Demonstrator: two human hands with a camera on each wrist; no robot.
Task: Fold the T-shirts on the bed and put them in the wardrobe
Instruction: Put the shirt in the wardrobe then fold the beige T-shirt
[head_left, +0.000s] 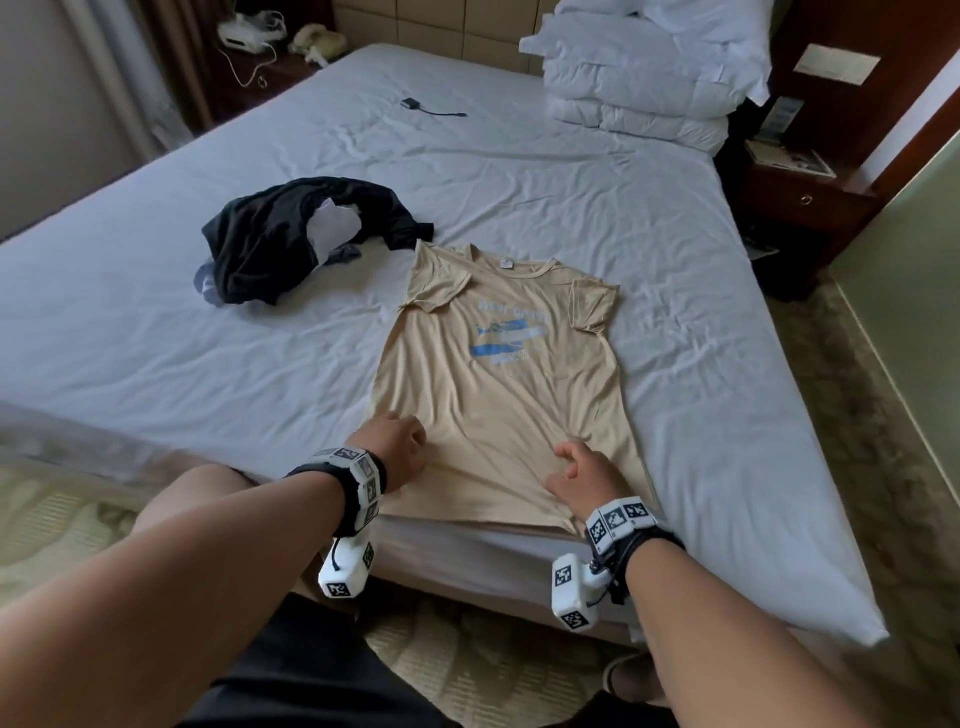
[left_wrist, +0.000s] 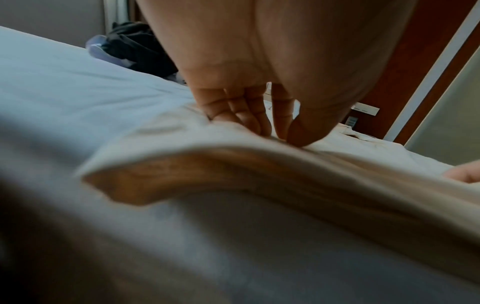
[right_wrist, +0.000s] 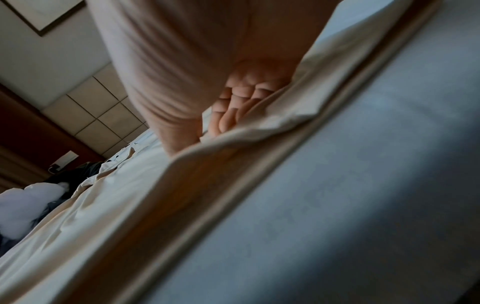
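Beige T-shirt (head_left: 498, 374) lies flat, print up, on the bed (head_left: 208, 353), collar toward 12 o'clock, its hem gripped at 7 o'clock by the left hand (head_left: 397, 447) and at 5 o'clock by the right hand (head_left: 584, 475), fingers curled on the cloth.

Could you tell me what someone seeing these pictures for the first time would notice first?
A beige T-shirt with a blue print lies flat near the foot of the bed. The left hand and right hand rest on its lower part. A crumpled black garment sits to its left, and folded white bedding is stacked by the headboard.
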